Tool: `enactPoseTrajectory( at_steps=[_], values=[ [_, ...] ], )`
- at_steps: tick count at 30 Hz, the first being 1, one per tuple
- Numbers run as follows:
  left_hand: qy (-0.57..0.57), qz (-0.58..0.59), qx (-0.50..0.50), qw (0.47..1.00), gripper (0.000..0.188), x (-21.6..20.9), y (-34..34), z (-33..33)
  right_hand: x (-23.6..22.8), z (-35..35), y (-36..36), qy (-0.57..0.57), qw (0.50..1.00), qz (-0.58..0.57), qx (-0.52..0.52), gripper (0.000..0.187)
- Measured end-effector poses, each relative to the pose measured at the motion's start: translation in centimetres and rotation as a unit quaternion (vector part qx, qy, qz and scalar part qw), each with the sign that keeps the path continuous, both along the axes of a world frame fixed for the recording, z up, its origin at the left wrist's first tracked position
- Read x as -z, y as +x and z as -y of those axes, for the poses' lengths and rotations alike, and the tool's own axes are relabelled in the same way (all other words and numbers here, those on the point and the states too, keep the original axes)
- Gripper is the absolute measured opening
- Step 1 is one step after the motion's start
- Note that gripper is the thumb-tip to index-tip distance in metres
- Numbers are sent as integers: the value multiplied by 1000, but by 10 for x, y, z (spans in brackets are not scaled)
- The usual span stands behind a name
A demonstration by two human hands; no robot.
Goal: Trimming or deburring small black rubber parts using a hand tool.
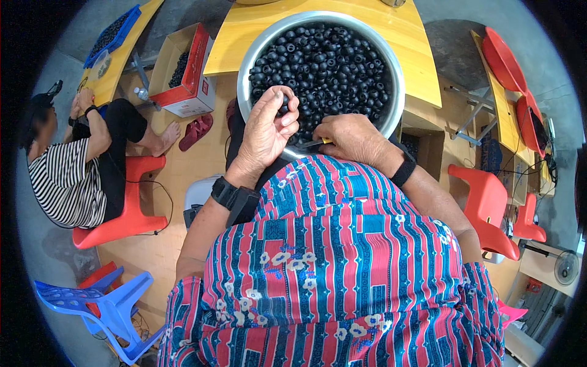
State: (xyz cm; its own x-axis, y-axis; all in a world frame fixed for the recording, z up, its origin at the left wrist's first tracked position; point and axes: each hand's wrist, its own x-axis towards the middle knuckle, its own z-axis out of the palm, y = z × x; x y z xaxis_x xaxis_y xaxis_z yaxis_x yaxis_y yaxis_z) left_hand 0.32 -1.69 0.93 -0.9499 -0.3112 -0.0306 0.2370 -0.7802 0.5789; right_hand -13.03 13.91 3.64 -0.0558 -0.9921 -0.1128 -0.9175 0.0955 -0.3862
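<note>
A large metal basin [398, 67] full of small round black parts [324, 64], several with a hole in them, is in front of me. Above its near left side, my left hand [264, 129] is closed, pinching one black part [284, 106] between thumb and fingers. My right hand [358, 139] is closed around a small knife [327, 140] at the basin's near rim. Only a bit of its yellow handle and a thin dark blade pointing left show; the rest is hidden in my fingers. The blade is apart from the pinched part.
The basin overlaps the near edge of a yellow table [422, 58]. A person [76, 165] sits at the left on a red stool [137, 196]. Beyond are a cardboard box [186, 73] and a blue tray [116, 35]. At the right are red basins [504, 58] and a red stool [483, 205].
</note>
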Motion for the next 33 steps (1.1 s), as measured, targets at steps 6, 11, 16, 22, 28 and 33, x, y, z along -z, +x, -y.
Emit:
enactPoseTrajectory(
  at_steps=[6,11,16,22,28,33],
  values=[
    [-15,0,-2,1000,19,-1,-1,0,0,2,0,23,1000,-12,10,21],
    [-9,3,-3,1000,17,-1,0,1,0,-6,-3,-51,996,32,59,21],
    [-81,34,15,996,13,-3,-3,-4,-2,-10,-10,-208,942,161,207,22],
    [-283,116,59,950,13,-8,-6,-17,-9,-13,-6,-246,917,199,242,26],
    [-341,137,86,926,18,-2,-10,-19,-13,-11,-1,-289,937,130,150,22],
    [-311,125,103,937,19,-1,-10,-19,-12,-8,2,-293,939,120,133,21]
  ],
)
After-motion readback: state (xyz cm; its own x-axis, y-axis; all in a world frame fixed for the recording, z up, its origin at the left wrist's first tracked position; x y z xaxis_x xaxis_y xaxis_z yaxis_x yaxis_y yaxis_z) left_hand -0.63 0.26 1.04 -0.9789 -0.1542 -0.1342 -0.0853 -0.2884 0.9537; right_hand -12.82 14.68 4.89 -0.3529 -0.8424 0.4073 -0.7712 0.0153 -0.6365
